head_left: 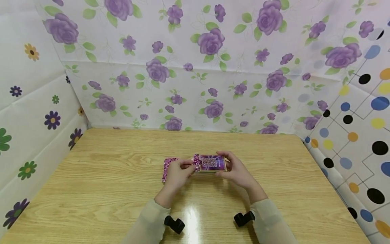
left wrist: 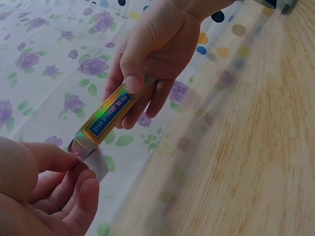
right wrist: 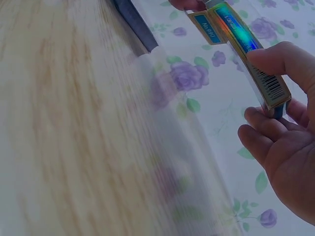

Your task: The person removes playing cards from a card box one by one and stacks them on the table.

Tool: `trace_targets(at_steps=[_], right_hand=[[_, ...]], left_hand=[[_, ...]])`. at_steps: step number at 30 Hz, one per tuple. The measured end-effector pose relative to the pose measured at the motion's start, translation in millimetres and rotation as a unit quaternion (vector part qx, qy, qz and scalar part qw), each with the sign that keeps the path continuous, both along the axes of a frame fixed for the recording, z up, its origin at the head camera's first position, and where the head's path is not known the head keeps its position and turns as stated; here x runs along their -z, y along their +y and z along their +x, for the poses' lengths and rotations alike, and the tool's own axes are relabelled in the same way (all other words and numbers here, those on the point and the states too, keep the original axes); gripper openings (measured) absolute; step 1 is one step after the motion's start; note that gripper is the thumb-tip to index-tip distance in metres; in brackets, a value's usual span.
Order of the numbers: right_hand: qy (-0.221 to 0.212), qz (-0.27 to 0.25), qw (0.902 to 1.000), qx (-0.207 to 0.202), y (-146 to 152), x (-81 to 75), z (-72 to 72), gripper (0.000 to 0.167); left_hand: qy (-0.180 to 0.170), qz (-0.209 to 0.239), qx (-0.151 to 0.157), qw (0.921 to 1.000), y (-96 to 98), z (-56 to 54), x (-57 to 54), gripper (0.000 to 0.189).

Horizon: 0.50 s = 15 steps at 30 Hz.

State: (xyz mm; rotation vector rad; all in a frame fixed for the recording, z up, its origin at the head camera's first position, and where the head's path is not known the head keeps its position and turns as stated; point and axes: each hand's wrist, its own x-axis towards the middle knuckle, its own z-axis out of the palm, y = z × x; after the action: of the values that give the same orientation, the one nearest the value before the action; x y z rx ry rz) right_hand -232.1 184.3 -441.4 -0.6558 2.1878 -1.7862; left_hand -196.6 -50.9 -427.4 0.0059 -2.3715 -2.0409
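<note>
A purple playing-card box (head_left: 213, 163) with gold edges is held over the table, its shiny gold side showing in the left wrist view. My right hand (head_left: 239, 172) grips its right end between thumb and fingers. At the box's left end, pink-and-white patterned playing cards (head_left: 197, 162) show, and my left hand (head_left: 179, 174) pinches there with thumb and forefinger. An end flap (right wrist: 208, 28) marked "No.990" stands out from the box in the right wrist view. On the table, partly hidden by my left hand, lies a pink-patterned card stack (head_left: 166, 168).
The wooden table (head_left: 122, 203) runs back to a wall covering (head_left: 189, 91) printed with purple roses. A daisy-print sheet (head_left: 30, 135) stands on the left, a dotted one (head_left: 350, 142) on the right. Black wrist cameras (head_left: 174, 224) sit on both sleeves.
</note>
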Motion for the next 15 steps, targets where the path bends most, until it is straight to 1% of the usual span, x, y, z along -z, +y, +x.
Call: trace_targets(at_steps=[4, 7, 10, 13, 15], right_hand=[[-0.003, 0.005, 0.9999, 0.008, 0.5, 0.1, -0.4, 0.073], [-0.009, 0.01, 0.9998, 0.014, 1.0, 0.3, -0.3, 0.072], [-0.012, 0.009, 0.9998, 0.013, 1.8, 0.2, 0.0, 0.078], [-0.016, 0.009, 0.9998, 0.011, 2.3, -0.5, 0.4, 0.082], [-0.018, 0.011, 0.9997, 0.011, 2.2, -1.1, 0.5, 0.082]], left_hand=[[0.002, 0.011, -0.005, 0.9999, -1.4, -2.0, -0.2, 0.02], [0.005, 0.01, -0.014, 0.9998, -2.8, -3.5, -0.2, 0.02], [0.004, 0.005, -0.023, 0.9997, -4.2, -3.9, -1.1, 0.019], [-0.005, 0.003, -0.029, 0.9996, -5.3, -4.3, -2.1, 0.018], [-0.009, 0.003, -0.032, 0.9994, -5.9, -4.4, -2.6, 0.017]])
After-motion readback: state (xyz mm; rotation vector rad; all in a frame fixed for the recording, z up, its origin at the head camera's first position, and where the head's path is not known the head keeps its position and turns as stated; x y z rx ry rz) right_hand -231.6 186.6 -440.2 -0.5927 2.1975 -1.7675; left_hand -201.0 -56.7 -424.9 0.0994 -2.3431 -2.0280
